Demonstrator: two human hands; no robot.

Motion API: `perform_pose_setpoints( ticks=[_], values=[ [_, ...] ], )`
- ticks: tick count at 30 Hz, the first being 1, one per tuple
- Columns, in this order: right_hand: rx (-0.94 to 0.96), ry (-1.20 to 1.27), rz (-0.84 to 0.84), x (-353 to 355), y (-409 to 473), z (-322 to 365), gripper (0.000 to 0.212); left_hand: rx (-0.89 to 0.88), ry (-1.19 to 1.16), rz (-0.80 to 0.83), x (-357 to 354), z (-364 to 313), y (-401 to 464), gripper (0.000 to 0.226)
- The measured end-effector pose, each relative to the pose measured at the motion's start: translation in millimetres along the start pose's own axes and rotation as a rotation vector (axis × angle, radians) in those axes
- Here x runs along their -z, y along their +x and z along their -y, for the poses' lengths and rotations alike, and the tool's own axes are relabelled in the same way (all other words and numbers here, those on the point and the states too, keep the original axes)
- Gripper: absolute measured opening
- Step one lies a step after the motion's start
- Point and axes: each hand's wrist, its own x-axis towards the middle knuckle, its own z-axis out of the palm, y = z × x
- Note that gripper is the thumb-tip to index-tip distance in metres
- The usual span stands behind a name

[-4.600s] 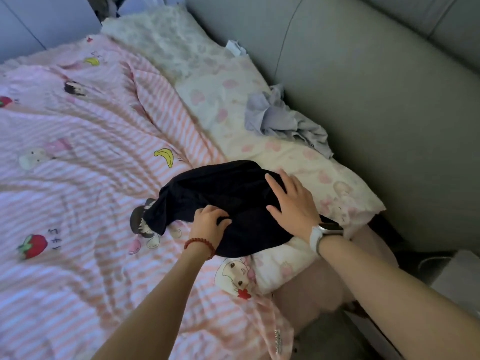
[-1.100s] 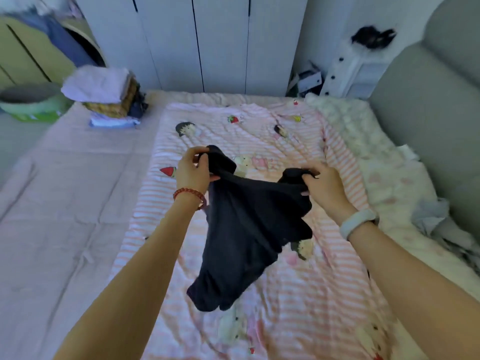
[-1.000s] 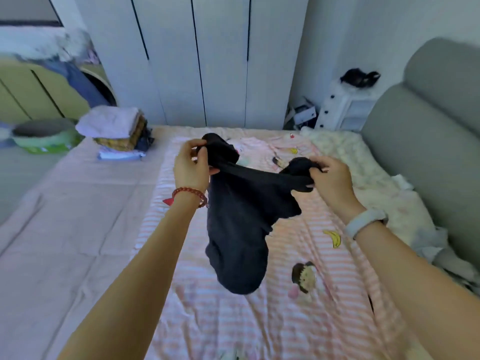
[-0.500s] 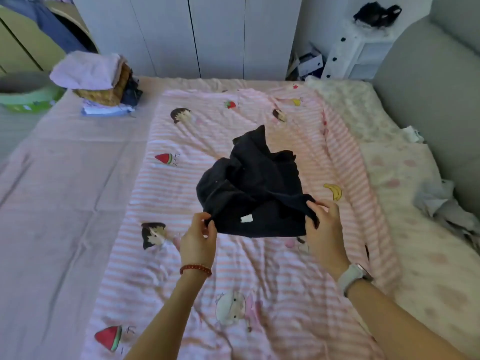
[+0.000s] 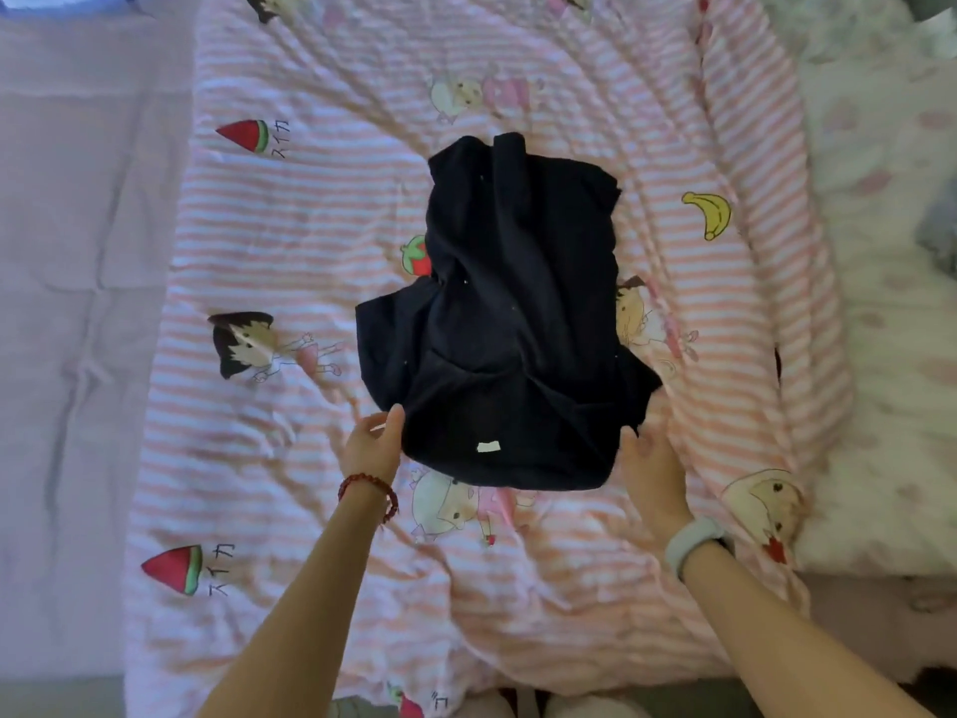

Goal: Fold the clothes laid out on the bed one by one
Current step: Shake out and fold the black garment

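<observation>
In the head view, a dark navy garment [image 5: 510,323] lies crumpled in the middle of the frame on a pink-striped quilt [image 5: 310,241] printed with cartoon children, watermelon slices and a banana. The cloth is bunched and overlapping, so its sleeves, neckline and true outline cannot be made out; a small white label [image 5: 488,446] shows near its lower edge.

The left hand [image 5: 374,444], with a red bead bracelet [image 5: 370,490] at the wrist, sits at the garment's lower left corner. Its fingers are relaxed and spread, the tips just at the cloth's edge; whether they touch it is hard to tell, and nothing is gripped. The right hand [image 5: 653,474], with a pale wristband [image 5: 691,542] on the wrist, is at the lower right corner, fingers extended toward the hem and holding nothing; the fingertips are partly hidden by the fabric's edge.

A plain lilac sheet [image 5: 77,313] fills the left side. On the right lies a pale spotted cover [image 5: 890,323], and at the right edge a grey cloth [image 5: 940,235] is cut off by the frame. Both forearms run off the bottom.
</observation>
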Motion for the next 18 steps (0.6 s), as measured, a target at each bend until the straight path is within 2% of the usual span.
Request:
perform_pose_setpoints(
  ticks=[2, 3, 5, 6, 8, 11, 13, 16, 18],
  values=[
    [-0.024, 0.001, -0.047, -11, 8, 5, 0.046, 0.062, -0.097, -0.013, -14, -8, 8, 0.038],
    [-0.027, -0.004, -0.087, -16, 8, 7, 0.05, 0.009, -0.063, -0.043, -21, -10, 7, 0.046],
    [0.028, -0.09, -0.176, -24, 3, 11, 0.061, -0.263, 0.152, -0.116, -36, -5, 0, 0.068],
    [0.1, -0.175, -0.224, -27, -3, 12, 0.063, -0.425, 0.286, -0.135, -42, 0, -7, 0.072],
    [0.3, -0.314, -0.272, -30, -18, 9, 0.066, -0.646, 0.49, -0.151, -48, 13, -20, 0.059],
    [0.496, -0.4, -0.208, -33, -35, -2, 0.062, -0.735, 0.616, -0.259, -41, 25, -29, 0.022],
    [0.484, -0.422, -0.173, -35, -36, -5, 0.053, -0.799, 0.681, -0.352, -34, 27, -32, 0.01],
    [0.371, -0.424, -0.103, -37, -23, -1, 0.039, -0.926, 0.834, -0.455, -31, 22, -33, 0.014],
    [0.353, -0.365, -0.121, -36, -19, 9, 0.03, -0.987, 0.85, -0.487, -29, 17, -35, 0.013]
  ],
)
